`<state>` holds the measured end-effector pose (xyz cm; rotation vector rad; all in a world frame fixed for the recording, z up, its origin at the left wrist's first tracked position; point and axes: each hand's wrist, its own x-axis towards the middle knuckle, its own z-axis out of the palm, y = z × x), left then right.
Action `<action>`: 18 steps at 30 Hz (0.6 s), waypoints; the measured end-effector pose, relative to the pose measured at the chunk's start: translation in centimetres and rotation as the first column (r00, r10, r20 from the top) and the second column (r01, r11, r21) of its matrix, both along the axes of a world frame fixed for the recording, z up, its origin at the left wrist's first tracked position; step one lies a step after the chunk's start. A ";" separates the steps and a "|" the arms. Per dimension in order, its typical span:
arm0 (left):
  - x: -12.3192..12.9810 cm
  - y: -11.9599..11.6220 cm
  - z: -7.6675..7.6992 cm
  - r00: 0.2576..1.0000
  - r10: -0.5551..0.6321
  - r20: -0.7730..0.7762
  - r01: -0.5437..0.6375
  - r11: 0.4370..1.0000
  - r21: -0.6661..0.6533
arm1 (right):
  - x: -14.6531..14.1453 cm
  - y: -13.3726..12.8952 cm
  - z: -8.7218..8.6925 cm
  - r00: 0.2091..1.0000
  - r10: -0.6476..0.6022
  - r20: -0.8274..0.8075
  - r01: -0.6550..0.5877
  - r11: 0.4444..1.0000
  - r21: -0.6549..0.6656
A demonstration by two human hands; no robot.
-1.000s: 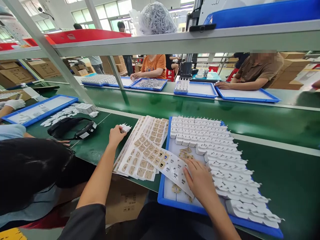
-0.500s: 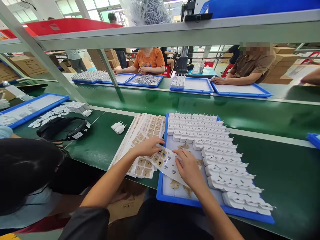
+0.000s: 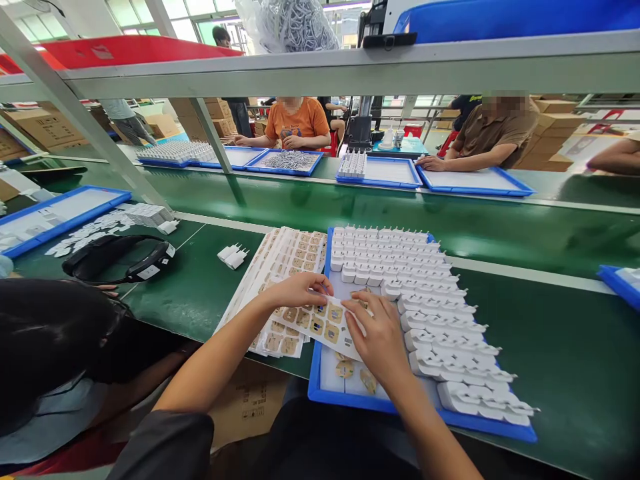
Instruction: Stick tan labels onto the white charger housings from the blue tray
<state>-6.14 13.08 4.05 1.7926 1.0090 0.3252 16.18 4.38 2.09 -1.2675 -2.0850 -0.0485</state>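
Note:
A sheet of tan stickers [image 3: 303,318] with cut-outs lies slanted over the left edge of a blue-rimmed tray [image 3: 316,381]. My left hand [image 3: 300,291] pinches the sheet's upper edge between thumb and fingers. From the other side my right hand [image 3: 380,337] has its thumb and fingertips closed on the sheet, beside the rightmost stickers. White plug adapters [image 3: 425,303] fill the tray's right and far parts in rows, pins up. Loose tan peeled pieces [image 3: 344,369] lie on the tray floor under and near the sheet. My right hand hides part of the sheet.
More sticker sheets [image 3: 250,293] are fanned out left of the tray. Further left are two loose adapters [image 3: 233,256], a black headband-like device [image 3: 125,257] and another blue tray [image 3: 65,217]. A person sits close on my left. A metal shelf beam [image 3: 300,79] crosses ahead.
The sticker sheet has shifted right, bringing its stickers up to my right hand. My left-hand fingers have curled in at its edge, and my right thumb and fingers have changed position.

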 end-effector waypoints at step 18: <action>0.7 -0.4 0.2 0.987 0.031 0.156 0.006 0.973 -0.232 | -0.6 0.8 -0.6 0.979 0.173 -0.109 -0.174 0.985 -0.003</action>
